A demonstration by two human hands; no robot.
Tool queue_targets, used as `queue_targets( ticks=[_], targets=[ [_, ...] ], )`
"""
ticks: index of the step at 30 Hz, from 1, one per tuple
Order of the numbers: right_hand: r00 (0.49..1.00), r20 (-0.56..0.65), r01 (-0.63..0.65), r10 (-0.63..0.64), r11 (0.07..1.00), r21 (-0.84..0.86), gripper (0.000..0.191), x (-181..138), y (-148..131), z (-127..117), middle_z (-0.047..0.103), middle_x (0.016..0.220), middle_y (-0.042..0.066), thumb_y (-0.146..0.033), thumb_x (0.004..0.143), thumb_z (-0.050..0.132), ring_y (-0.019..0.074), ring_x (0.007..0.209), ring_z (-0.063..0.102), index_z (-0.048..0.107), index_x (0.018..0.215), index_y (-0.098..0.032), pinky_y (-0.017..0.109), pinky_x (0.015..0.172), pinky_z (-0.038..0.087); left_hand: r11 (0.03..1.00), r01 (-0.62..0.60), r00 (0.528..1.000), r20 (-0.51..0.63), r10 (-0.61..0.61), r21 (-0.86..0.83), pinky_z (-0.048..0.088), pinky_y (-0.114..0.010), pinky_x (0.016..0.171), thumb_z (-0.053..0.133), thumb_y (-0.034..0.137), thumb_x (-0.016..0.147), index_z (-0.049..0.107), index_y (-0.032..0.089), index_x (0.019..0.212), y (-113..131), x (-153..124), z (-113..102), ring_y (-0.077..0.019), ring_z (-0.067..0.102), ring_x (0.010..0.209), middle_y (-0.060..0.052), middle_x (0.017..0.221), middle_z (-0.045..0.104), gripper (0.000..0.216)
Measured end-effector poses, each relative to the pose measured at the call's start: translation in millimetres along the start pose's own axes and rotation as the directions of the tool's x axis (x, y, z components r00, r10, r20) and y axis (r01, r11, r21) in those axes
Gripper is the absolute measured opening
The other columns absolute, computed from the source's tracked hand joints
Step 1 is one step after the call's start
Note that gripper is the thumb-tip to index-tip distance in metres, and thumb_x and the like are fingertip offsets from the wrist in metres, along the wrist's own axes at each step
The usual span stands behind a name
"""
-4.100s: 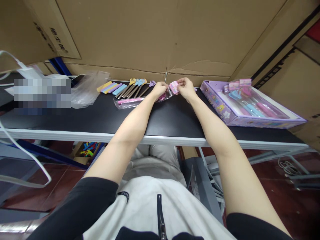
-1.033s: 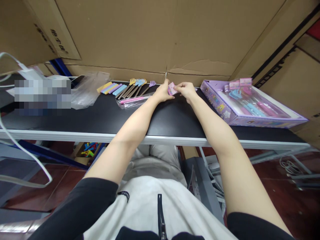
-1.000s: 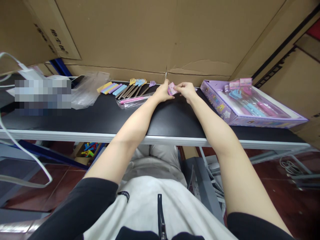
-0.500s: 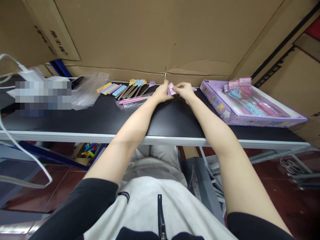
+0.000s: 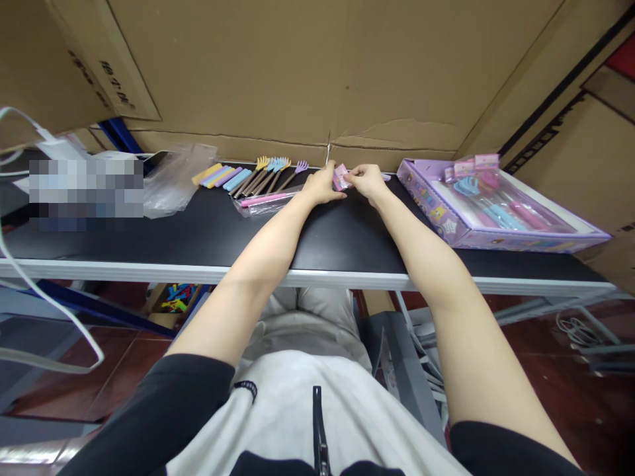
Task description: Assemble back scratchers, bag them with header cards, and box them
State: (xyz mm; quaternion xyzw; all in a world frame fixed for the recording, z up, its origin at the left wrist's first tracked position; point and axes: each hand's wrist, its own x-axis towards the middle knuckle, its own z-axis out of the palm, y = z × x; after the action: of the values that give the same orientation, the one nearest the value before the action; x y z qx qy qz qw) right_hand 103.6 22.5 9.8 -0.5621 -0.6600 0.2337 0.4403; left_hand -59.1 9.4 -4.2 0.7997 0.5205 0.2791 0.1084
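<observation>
A small pink printed card (image 5: 340, 177) is between my two hands over the back of the black table. My left hand (image 5: 320, 186) grips the card's left side, thumb stretched below it and other fingers partly hidden. My right hand (image 5: 368, 181) pinches the card's right edge between thumb and fingertips. By my left wrist lies a clear plastic sleeve (image 5: 265, 210) with a pink rod in it; whether it joins the card is hidden. Several hand-shaped back scratchers (image 5: 270, 173) with brown shafts lie left of my hands. A purple piece (image 5: 385, 177) shows behind my right hand.
Coloured tubes (image 5: 218, 176) and clear plastic bags (image 5: 173, 182) lie farther left, near a white cable (image 5: 54, 277). On the right stands a purple open box (image 5: 449, 231) of packed scratchers. Cardboard (image 5: 322, 73) walls the table's back.
My left thumb has shifted slightly right and away from the card. The plastic sleeve has slid a little right. My right hand remains at the card's edge.
</observation>
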Motion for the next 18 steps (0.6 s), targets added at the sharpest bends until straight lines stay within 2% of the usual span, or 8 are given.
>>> queue_targets(
  ticks=[4,8,13,15,18],
  targets=[
    [0.997,-0.07,0.021,-0.027,0.995,-0.096,0.023,3,4,-5,0.066,0.072,0.003,-0.013,0.083,0.074,0.0213,0.08,0.07,0.058,0.068,-0.021,0.04,0.092,0.062,0.995,0.079,0.997,0.017,-0.08,0.065,0.044,-0.049,0.124,0.084,0.034,0.091,0.037,0.014,0.168,10,-6,-7,-0.0392,0.056,0.152,-0.024,0.158,0.062,0.092],
    [0.99,-0.129,0.015,-0.047,0.972,-0.234,0.019,3,5,-13,0.075,0.088,0.009,-0.011,0.086,0.067,0.0249,0.095,0.074,0.061,0.072,-0.02,0.041,0.1,0.06,0.985,0.138,0.99,0.01,-0.139,0.106,0.043,-0.049,0.124,0.073,0.039,0.101,0.041,0.011,0.166,16,-10,-11,-0.0372,0.059,0.15,-0.023,0.154,0.065,0.077],
    [0.986,-0.155,-0.023,-0.055,0.889,-0.457,0.01,3,4,-25,0.078,0.107,0.016,-0.015,0.091,0.068,0.0323,0.11,0.074,0.067,0.082,-0.019,0.049,0.108,0.057,0.97,0.195,0.98,0.009,-0.198,0.146,0.045,-0.05,0.124,0.065,0.036,0.105,0.05,0.008,0.159,12,-7,-12,-0.0355,0.063,0.144,-0.021,0.148,0.071,0.062],
    [0.988,-0.145,-0.026,-0.056,0.86,-0.509,0.006,3,3,-27,0.077,0.112,0.019,-0.019,0.094,0.067,0.0353,0.116,0.073,0.071,0.089,-0.018,0.052,0.111,0.055,0.969,0.193,0.98,0.023,-0.199,0.157,0.046,-0.049,0.123,0.066,0.036,0.105,0.053,0.007,0.156,11,-6,-13,-0.0348,0.063,0.144,-0.021,0.149,0.07,0.06],
    [0.99,-0.129,-0.026,-0.052,0.84,-0.541,0.012,2,3,-29,0.077,0.118,0.021,-0.026,0.098,0.065,0.0383,0.122,0.071,0.073,0.097,-0.017,0.057,0.114,0.053,0.961,0.207,0.975,0.044,-0.218,0.184,0.049,-0.046,0.12,0.065,0.039,0.105,0.063,0.01,0.146,11,-4,-15,-0.0331,0.062,0.145,-0.02,0.151,0.069,0.05]
  ],
)
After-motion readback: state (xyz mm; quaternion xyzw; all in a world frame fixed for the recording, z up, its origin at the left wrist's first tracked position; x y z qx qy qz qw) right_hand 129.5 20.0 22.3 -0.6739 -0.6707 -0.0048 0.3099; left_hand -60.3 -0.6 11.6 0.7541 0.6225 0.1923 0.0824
